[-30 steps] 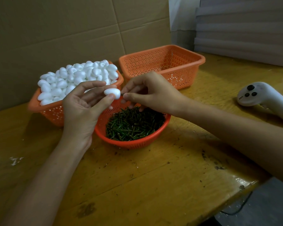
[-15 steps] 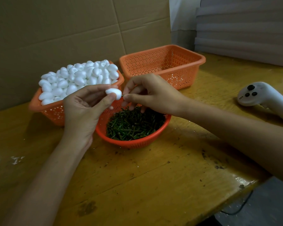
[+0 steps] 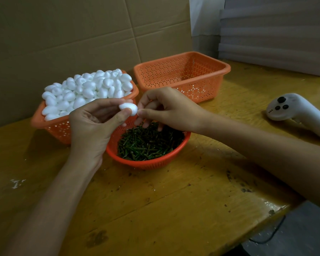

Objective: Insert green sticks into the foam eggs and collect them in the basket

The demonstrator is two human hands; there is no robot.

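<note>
1. A worn wooden table (image 3: 155, 209) lies under both forearms and carries everything else.
2. A cardboard wall (image 3: 63, 34) stands beyond the hands, with stacked grey sheets (image 3: 275, 34) past the right hand, far to its outer side.
3. A rectangular orange basket (image 3: 198, 85), the collecting one, sits just beyond the right hand; nothing shows inside it.
4. A second orange basket (image 3: 57, 126) sits just beyond the left hand, heaped with white foam eggs (image 3: 89, 87).
5. A round orange basket (image 3: 148, 164) rests directly below the two hands, filled with green sticks (image 3: 148, 145); the right hand's lower fingertips hang just above the sticks.
6. A white controller (image 3: 294, 109) lies on the table well out to the right of the right hand.
7. The left hand (image 3: 92, 126) is raised palm-up over the near-left edge of the round basket, its thumb and fingers curled round a single egg.
8. The right hand (image 3: 170, 108) meets it from the other side, thumb and forefinger tips pressed together right against the egg's end; whether a stick lies between them I cannot tell, since the fingertips hide that spot.
9. The held foam egg (image 3: 128, 107) lies on its side between the two hands, above the round basket's far-left rim.
</note>
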